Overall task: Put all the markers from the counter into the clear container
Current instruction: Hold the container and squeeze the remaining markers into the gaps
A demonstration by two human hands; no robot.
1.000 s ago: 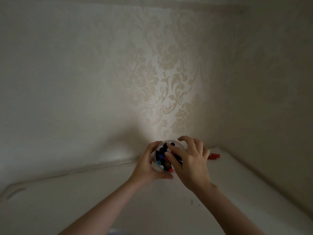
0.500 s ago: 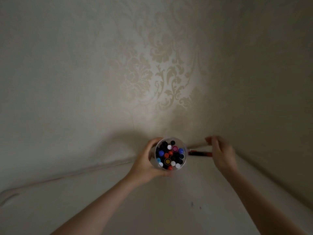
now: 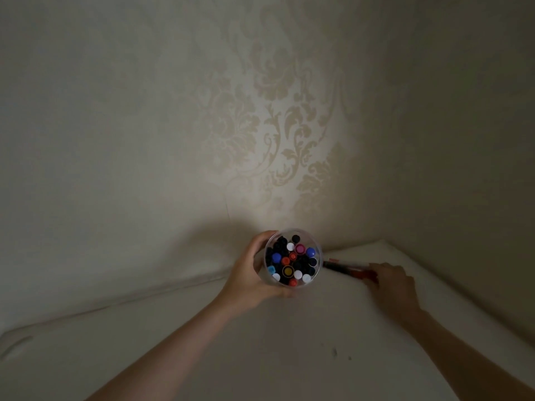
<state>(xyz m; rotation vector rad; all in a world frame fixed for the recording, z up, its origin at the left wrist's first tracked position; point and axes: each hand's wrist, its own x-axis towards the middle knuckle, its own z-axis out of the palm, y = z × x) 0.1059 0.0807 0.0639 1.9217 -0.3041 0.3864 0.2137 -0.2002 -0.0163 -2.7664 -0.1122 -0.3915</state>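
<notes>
The markers (image 3: pixel 292 260) stand caps-up in the clear container (image 3: pixel 318 266), which sits on the white counter (image 3: pixel 304 337) near the far corner. It looks almost full to us. At least two more markers lie flat on the counter just to the right of it: a dark one with a red end (image 3: pixel 346 268) and, behind it, a pale one (image 3: pixel 344 261) that we see only partly.

Our left hand (image 3: pixel 249 280) wraps the container from the left side, thumb on the near wall, and keeps it upright. Our right hand (image 3: pixel 390 282) rests on the right end of the dark marker; the picture is dim and blurred there, so we cannot tell whether the fingers already pinch it or only touch it.

What could go wrong, in our judgement:
- The container is crowded, so a new marker may catch on the caps and not go down.
- Pushing it hard may tip the container if the left hand loosens.
- The round marker may roll toward the wall when lifted by one end.
- The pale marker, against the wall, may be forgotten.

We can read no brand, label or writing in this light.
</notes>
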